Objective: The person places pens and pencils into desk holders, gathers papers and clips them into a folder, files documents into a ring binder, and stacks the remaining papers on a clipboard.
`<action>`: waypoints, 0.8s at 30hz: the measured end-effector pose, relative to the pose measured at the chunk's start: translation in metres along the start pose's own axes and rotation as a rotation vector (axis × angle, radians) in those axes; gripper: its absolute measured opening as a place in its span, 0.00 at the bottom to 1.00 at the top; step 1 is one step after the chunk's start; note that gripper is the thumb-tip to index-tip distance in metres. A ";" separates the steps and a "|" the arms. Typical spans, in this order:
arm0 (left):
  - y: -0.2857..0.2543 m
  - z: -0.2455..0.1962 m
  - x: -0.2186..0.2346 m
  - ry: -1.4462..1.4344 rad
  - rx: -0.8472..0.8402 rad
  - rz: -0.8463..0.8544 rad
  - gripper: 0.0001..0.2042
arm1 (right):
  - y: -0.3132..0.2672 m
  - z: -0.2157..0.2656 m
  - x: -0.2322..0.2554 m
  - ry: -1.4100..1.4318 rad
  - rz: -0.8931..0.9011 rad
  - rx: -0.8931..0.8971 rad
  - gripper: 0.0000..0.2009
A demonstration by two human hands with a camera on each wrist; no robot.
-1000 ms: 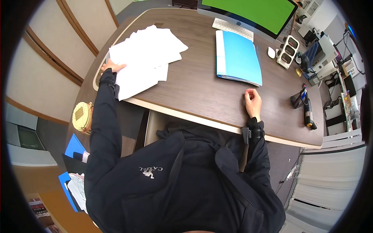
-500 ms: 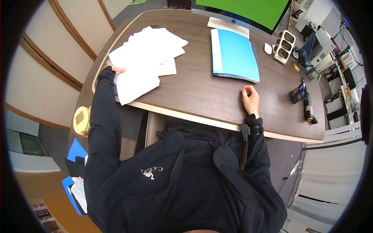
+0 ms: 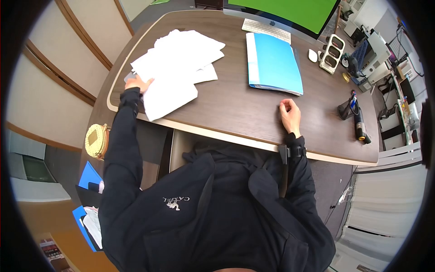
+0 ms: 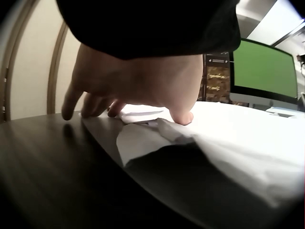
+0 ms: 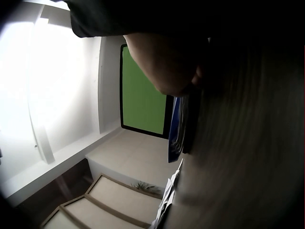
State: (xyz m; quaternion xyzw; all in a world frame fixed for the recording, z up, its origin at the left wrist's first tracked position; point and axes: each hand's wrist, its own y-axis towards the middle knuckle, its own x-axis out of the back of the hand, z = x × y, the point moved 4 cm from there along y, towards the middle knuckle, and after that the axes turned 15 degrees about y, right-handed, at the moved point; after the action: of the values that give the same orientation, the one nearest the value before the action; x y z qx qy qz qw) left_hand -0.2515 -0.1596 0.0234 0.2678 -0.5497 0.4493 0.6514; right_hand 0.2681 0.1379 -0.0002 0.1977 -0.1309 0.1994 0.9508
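Loose white sheets of paper (image 3: 179, 68) lie in an overlapping, fanned-out pile on the left of the desk. My left hand (image 3: 137, 85) grips the pile's left edge, its thumb on top of the paper. In the left wrist view, the paper buckles beside the thumb, and the other fingertips reach down at the desk surface. My right hand (image 3: 290, 115) rests on the desk near its front edge, fingers loosely curled and holding nothing. Just beyond it lies a closed blue folder (image 3: 276, 63) with papers inside.
A keyboard (image 3: 266, 30) and monitor (image 3: 281, 11) stand behind the folder. To the right are a mouse (image 3: 312, 55), a white three-slot holder (image 3: 332, 54), a pen cup (image 3: 345, 111) and a black cylinder (image 3: 359, 127). A woven yellow basket (image 3: 96, 141) sits by my left arm.
My left hand dipped lower behind the paper edge, then moved right, and the pile shifted right with it. The right hand stayed resting by the folder. The head view turned slightly.
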 end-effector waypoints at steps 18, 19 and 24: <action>-0.123 0.033 -0.045 -0.289 0.090 -0.425 0.36 | 0.041 0.083 -0.233 -0.419 0.646 0.187 0.39; -0.119 0.033 -0.046 -0.259 0.153 -0.409 0.41 | 0.037 0.080 -0.236 -0.419 0.645 0.186 0.39; -0.125 0.045 -0.053 -0.590 0.136 -0.348 0.42 | 0.015 0.086 -0.225 -0.453 0.580 0.311 0.38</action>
State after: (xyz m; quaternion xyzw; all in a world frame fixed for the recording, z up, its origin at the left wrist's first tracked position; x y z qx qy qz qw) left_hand -0.1623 -0.2697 0.0024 0.5187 -0.6291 0.2704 0.5118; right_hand 0.0479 0.0401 0.0068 0.3331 -0.3561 0.4285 0.7607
